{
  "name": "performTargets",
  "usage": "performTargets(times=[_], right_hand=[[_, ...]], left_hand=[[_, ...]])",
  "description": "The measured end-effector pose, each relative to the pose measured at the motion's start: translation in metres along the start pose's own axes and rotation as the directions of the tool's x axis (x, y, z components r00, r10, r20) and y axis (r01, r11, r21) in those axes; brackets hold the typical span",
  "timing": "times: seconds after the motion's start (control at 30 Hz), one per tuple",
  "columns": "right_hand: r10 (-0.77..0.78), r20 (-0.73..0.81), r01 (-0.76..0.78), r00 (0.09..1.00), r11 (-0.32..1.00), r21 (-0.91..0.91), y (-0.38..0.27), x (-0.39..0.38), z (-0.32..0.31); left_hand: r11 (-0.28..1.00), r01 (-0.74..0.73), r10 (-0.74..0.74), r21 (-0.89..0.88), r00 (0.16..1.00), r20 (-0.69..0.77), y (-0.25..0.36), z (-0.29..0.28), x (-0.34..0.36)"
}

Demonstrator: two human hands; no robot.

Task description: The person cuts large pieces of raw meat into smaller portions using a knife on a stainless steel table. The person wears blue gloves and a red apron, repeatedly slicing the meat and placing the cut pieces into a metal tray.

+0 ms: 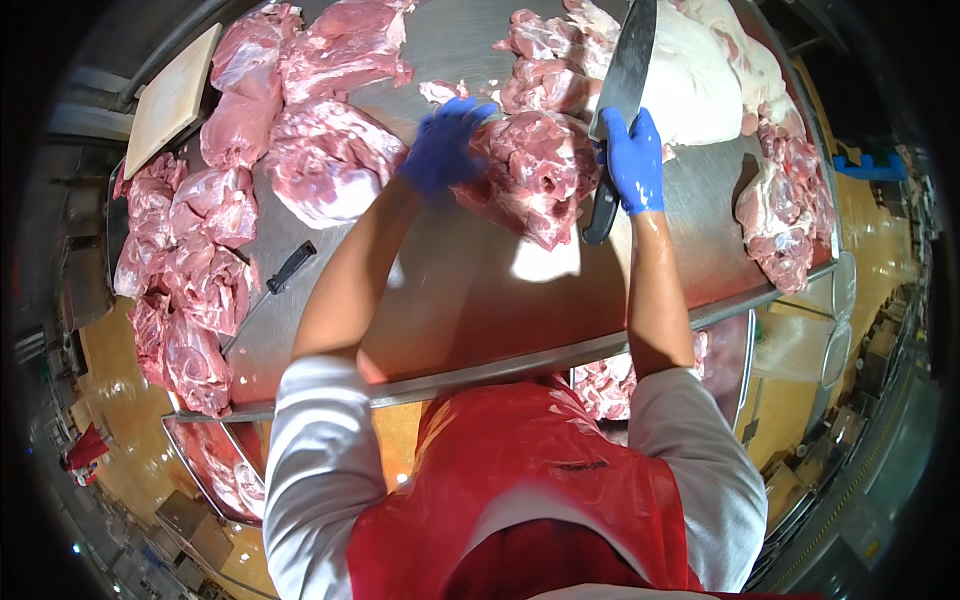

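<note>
Raw pork cut (535, 175) sits mid-table on the steel table (470, 300), between your two blue-gloved hands. Your left hand (443, 145) rests on its left edge, fingers spread and curled over the meat. Your right hand (633, 160) is closed tight around the black handle of a large butcher knife (622, 90), blade pointing away from you, just beside the cut.

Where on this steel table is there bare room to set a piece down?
The widest bare patch of the steel table lies along the near edge, between the meat chunk under the left hand and the table edge. A smaller gap sits right of the right hand holding the knife. The left side by the black-handled tool and the far edge are crowded with meat.
</note>
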State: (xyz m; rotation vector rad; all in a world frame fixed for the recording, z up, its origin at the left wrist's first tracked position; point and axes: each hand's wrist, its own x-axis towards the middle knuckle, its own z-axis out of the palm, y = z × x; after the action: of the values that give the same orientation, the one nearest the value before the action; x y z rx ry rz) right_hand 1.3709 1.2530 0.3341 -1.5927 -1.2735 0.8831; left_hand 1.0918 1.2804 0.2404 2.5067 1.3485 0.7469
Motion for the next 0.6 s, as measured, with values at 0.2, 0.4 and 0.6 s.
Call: performTargets(times=[0.2, 0.4, 0.6], right_hand=[[-0.006, 0.088, -0.014, 0.996, 0.975, 0.224, 0.097, 0.023, -0.015], [0.128, 0.295, -0.191, 0.947, 0.963, 0.193, 0.078, -0.025, 0.028], [-0.348, 0.011, 0.32, 0.938, 0.851, -0.417, 0.047, -0.057, 0.008]], left_hand=[[0.927, 0.267, -0.273, -0.263, 0.962, 0.014, 0.01, 0.052, -0.041], [0.951, 0.27, -0.259, 0.147, 0.962, -0.091, 0.116, 0.045, -0.147], [0.998, 0.063, -0.063, 0.004, 0.996, -0.058, 0.075, 0.026, -0.15]])
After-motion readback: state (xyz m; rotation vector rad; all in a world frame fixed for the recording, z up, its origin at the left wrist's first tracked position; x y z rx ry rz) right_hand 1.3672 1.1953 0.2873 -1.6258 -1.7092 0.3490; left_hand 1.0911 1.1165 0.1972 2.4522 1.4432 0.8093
